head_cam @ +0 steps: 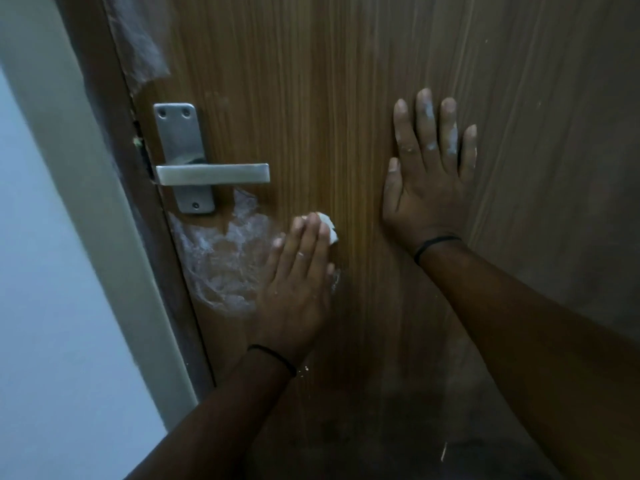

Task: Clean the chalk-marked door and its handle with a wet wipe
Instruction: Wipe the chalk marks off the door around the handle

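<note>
The left hand [298,289] presses a white wet wipe [328,227] flat-fingered against the wooden door [311,81] beside smeared chalk marks [221,258], the right hand [429,181] rests spread and empty higher up, and the metal handle [213,174] sits above the chalk.

Two bare forearms showing, no sleeves reaching into view, left hand [296,282] wearing a thin black band [273,358] at the wrist, right hand [427,174] wearing a matching black band [434,245], white chalky smears clinging to the right fingers [427,109] and knuckles
</note>
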